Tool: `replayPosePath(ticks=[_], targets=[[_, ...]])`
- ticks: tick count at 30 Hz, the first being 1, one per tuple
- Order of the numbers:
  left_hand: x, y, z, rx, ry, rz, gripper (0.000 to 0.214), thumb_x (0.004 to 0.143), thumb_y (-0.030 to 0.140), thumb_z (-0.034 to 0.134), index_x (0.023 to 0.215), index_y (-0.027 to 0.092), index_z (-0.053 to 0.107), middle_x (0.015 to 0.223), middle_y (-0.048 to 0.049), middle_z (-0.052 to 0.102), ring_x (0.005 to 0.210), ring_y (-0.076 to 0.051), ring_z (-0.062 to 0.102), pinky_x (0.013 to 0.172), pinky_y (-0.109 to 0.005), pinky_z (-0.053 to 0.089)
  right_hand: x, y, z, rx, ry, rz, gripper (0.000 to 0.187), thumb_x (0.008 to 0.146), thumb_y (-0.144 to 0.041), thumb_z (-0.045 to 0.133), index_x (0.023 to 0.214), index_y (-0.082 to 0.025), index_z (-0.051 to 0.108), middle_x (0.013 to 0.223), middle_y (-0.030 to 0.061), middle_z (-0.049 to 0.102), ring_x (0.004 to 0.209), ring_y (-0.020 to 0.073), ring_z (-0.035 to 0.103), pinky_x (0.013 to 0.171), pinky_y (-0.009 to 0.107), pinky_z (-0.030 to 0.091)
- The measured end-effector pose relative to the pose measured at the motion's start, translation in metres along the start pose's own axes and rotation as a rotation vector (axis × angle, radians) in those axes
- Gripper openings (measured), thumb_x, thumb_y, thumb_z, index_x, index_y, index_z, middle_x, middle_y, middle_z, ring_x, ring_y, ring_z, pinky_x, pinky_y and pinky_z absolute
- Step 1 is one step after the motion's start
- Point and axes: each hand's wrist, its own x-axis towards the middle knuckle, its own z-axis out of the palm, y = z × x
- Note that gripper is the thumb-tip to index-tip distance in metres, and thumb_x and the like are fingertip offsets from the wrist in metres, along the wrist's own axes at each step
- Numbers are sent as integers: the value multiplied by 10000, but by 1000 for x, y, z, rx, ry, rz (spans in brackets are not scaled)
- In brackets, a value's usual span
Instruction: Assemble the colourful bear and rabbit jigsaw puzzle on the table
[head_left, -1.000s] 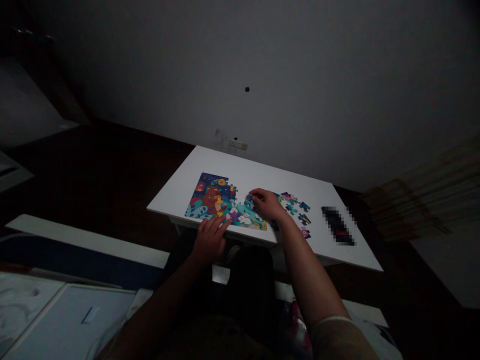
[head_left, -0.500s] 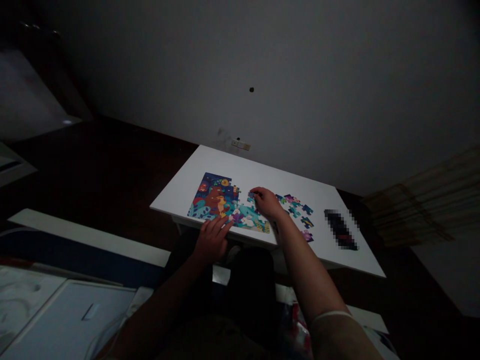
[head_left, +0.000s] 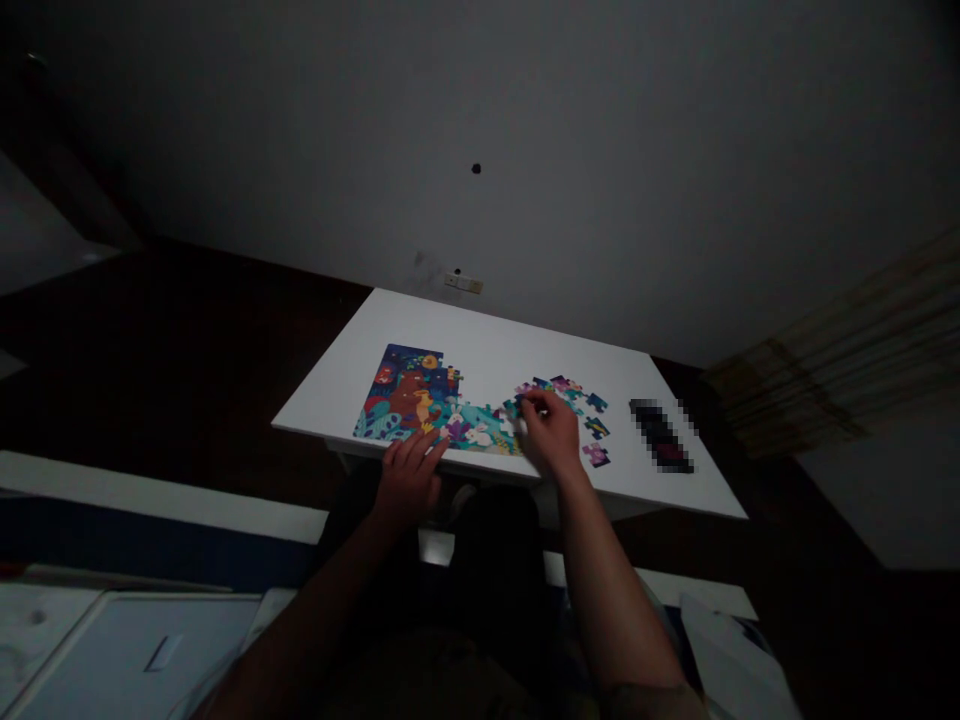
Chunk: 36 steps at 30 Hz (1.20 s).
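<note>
The partly assembled jigsaw puzzle (head_left: 409, 395), printed with a bear, a bird and rabbits, lies on the white table (head_left: 480, 335). My left hand (head_left: 411, 475) rests at the near edge of the puzzle, fingers stretched out over its border. To the right, my right hand (head_left: 551, 428) pinches a teal puzzle piece (head_left: 511, 408) just above the puzzle's right end. Whether that piece touches the puzzle, I cannot tell. Several loose puzzle pieces (head_left: 597, 428) are scattered beyond and right of my right hand, which hides part of them.
A dark, pixelated object (head_left: 661, 437) lies at the table's right end. The wall (head_left: 600, 200) with a socket strip (head_left: 463, 283) rises behind the table. A striped curtain (head_left: 795, 385) hangs at the right.
My right hand has moved right and slightly nearer, carrying the teal puzzle piece away from the gap above the rabbits. The left hand stays at the near edge. The whole view has shifted slightly.
</note>
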Motion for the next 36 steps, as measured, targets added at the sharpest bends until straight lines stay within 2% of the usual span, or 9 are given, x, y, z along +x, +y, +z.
replayPosePath(ticks=[2,4,8,13,19,26,29,31,36], targets=[[-1,-1,2,5,2,-11,607,1034,180,704,1623,279,814,1639,-132,841,1534,-381,749,1370,-552,408,-5,12,-23,-81,121,107,256,1006,-467,669,1094,-305,846,1072,104,881,999,350,798,971,503,625],[-3,-2,5,11,-12,-33,616,1036,189,711,1633,304,807,1653,-122,835,1546,-386,741,1390,-565,389,-8,27,-47,-185,177,201,293,1011,-480,653,1123,-293,849,1096,132,882,1043,396,804,975,529,617],[-8,-7,13,-9,-26,-35,674,1023,186,726,1681,327,763,1691,-115,811,1563,-395,728,1407,-592,372,-19,55,-78,-372,123,241,343,1053,-478,633,1212,-286,869,1161,210,878,1211,494,778,1011,595,622],[-10,-12,22,9,84,-2,629,1033,195,729,1648,319,765,1633,-121,839,1535,-373,738,1408,-576,362,-34,66,-75,-460,109,137,271,1090,-422,659,1204,-310,878,1181,206,888,1273,498,738,1127,641,613],[-9,-9,22,7,64,-37,695,1014,202,726,1689,366,750,1583,-89,858,1510,-376,739,1409,-589,365,-35,64,-68,-499,42,87,258,1114,-370,639,1179,-291,876,1343,220,872,1387,506,719,1247,696,556],[-8,-5,24,-6,85,-58,656,1035,197,700,1668,353,770,1584,-99,855,1514,-374,726,1399,-576,352,-34,65,-72,-484,13,69,311,1122,-345,603,1215,-224,874,1359,242,866,1400,472,729,1299,659,513],[-9,-6,20,-7,16,-58,630,1033,199,716,1644,340,782,1632,-103,839,1536,-386,722,1408,-585,348,-18,58,-73,-446,-12,13,343,1119,-337,603,1304,-261,882,1416,212,866,1415,474,704,1279,673,521],[-9,-6,16,-17,-51,-61,660,1020,199,728,1666,335,766,1676,-111,817,1571,-400,707,1422,-598,339,4,50,-71,-433,-55,-42,367,1100,-304,633,1360,-283,891,1437,197,870,1431,478,676,1256,673,525],[-7,-2,7,-26,-70,-67,687,1005,191,718,1678,326,757,1702,-128,803,1592,-408,710,1438,-605,339,76,30,-54,-490,-249,-107,344,1020,-136,744,1307,-197,924,1367,241,884,1412,445,652,1209,605,480]])
